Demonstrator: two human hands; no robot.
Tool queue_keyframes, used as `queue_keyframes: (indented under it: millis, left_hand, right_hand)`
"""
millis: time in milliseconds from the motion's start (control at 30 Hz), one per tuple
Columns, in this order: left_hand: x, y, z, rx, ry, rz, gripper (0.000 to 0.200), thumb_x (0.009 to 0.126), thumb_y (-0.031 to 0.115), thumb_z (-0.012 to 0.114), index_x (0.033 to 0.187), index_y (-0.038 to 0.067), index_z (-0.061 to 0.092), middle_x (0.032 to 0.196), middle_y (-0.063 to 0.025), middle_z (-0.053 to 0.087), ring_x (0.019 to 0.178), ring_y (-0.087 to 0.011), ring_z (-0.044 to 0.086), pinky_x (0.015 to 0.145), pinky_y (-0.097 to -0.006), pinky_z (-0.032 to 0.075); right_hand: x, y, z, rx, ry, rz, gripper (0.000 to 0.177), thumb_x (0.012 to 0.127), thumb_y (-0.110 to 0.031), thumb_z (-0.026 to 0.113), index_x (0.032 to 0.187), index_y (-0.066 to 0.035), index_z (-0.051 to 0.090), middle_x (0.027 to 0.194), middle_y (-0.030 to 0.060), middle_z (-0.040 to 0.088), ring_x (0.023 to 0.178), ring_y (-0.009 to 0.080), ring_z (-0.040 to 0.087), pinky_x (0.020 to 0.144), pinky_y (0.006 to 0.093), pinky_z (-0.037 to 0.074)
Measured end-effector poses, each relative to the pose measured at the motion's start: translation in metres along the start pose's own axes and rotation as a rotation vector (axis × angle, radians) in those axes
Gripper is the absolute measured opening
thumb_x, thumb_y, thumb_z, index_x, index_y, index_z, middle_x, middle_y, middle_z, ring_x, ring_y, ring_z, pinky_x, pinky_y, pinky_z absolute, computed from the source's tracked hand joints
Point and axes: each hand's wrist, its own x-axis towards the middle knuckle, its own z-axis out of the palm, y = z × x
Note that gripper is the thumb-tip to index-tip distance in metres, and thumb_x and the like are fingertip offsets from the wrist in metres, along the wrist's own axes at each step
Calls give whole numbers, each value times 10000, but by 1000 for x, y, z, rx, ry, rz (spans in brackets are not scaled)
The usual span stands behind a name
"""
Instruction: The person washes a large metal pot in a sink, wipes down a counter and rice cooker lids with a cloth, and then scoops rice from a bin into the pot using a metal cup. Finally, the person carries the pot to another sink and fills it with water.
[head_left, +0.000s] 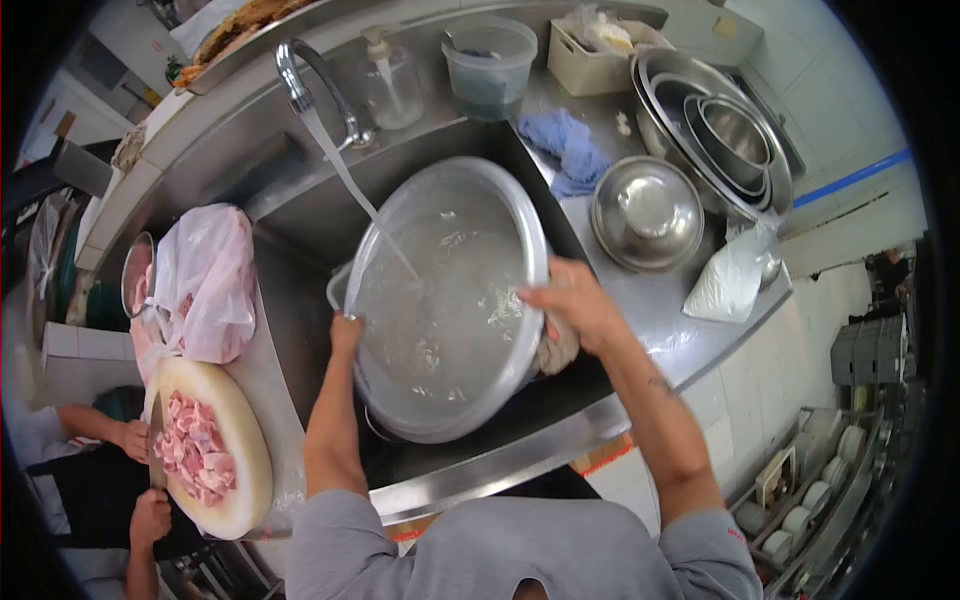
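A large, round silver-grey basin (pixel 533 240) is in the sink (pixel 300 270), tilted, with cloudy water in it. Water runs into it from the curved tap (pixel 300 85). My left hand (pixel 346 335) grips the basin's left side, just below its loop handle (pixel 338 290). On the opposite side my right hand (pixel 578 308) holds the rim, thumb over the edge, other fingers partly hidden. Just under my right hand shows a beige, lumpy thing (pixel 556 348); I cannot make out what it is.
At left, a co-worker's hands (pixel 140 480) are at a round cutting board (pixel 255 480) with cut raw meat (pixel 195 450) and a knife. Behind it lies a bag of meat (pixel 205 280). Metal bowls (pixel 648 215), a blue cloth (pixel 565 150) and a white bag (pixel 728 280) occupy the right counter.
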Motion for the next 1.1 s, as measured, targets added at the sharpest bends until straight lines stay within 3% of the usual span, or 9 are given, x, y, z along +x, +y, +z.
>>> queue_keyframes:
  millis: [167,300,433,600,667,733,800,1000,1100]
  left_hand:
    - [-34,26,66,-541,-235,-126,472,703,119,640,1117,-40,477,965,-248,597,910,-368,592,784,-400,467]
    - [-49,54,72,-691,-326,-106,474,702,122,643,1114,-46,480,965,-247,598,903,-362,595,782,-397,468]
    - [-60,68,74,-699,-340,-56,476,700,125,647,1111,-52,484,964,-245,599,895,-357,598,780,-395,469]
    - [-71,76,78,-625,-325,15,478,698,129,651,1107,-59,489,963,-244,600,886,-350,601,777,-391,469]
    - [-75,78,77,-584,-314,44,479,698,131,653,1106,-62,490,963,-243,601,882,-347,603,776,-390,470]
    - [-77,75,73,-526,-301,73,480,697,132,654,1104,-64,492,963,-242,601,878,-344,604,774,-388,470]
    - [-78,68,69,-469,-286,106,481,696,134,656,1103,-67,494,963,-242,602,875,-342,605,773,-387,470]
    - [-33,20,7,-246,-95,176,485,694,138,661,1098,-76,500,962,-240,603,863,-333,609,770,-382,471]
    - [-25,29,-43,104,147,93,503,712,187,659,1152,32,473,996,-226,600,928,-368,582,796,-436,460]
  right_hand:
    - [24,-116,65,-118,-155,-3,210,708,-119,659,800,38,555,673,101,562,453,142,497,405,275,401]
    - [20,-171,124,-210,-327,110,165,704,-115,628,757,26,560,680,99,553,508,187,513,474,337,441]
    - [39,-172,184,-438,-414,134,192,671,-69,637,860,-96,655,836,64,647,753,216,612,618,353,479]
    - [19,-165,198,-272,-472,118,173,707,-88,540,832,26,581,768,144,588,658,217,573,578,357,459]
    - [25,-156,209,-230,-432,158,185,706,-100,548,841,20,590,781,141,594,657,217,572,586,353,457]
    - [25,-158,198,-448,-561,-87,188,704,-117,564,827,20,598,779,146,588,655,222,572,580,355,456]
    - [15,-158,177,-519,-563,-134,191,699,-123,580,822,22,601,767,140,583,624,212,563,552,346,453]
    - [-43,-144,68,-310,-187,309,192,683,-88,623,830,29,588,708,105,567,437,144,504,400,282,430]
    - [-31,-77,11,-223,-62,496,152,691,-59,631,801,32,579,659,100,547,423,155,507,393,291,443]
